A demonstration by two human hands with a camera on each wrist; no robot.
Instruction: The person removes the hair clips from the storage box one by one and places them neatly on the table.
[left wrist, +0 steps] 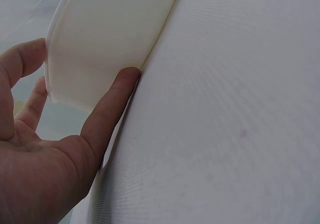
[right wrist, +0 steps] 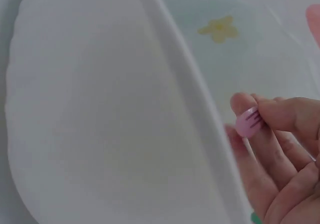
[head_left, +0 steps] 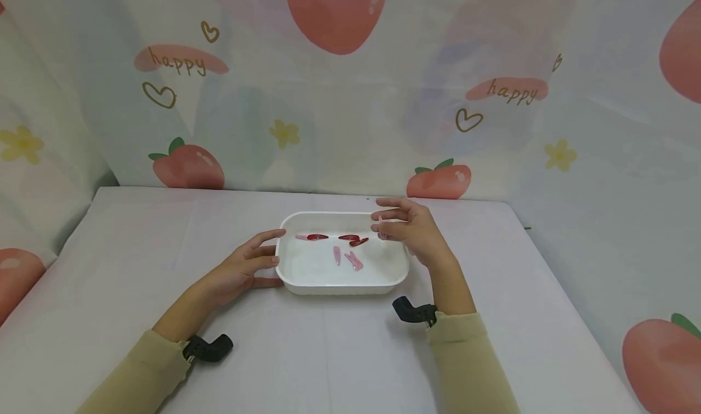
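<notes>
A white tray stands on the table and holds several snap hair clips. Among them are a red hair clip beside a pink one, two more red clips toward the far side, and two pink hair clips closer to the front. My left hand rests its extended fingertips against the tray's left end; in the left wrist view one finger reaches its lower edge. Over the tray's far right corner, my right hand pinches a pink hair clip between thumb and fingers.
A white cloth covers the table. Behind it hangs a printed curtain with fruit, flowers and hearts, which also runs along both sides. Each wrist carries a black camera mount, the right mount hanging near the tray's front right corner.
</notes>
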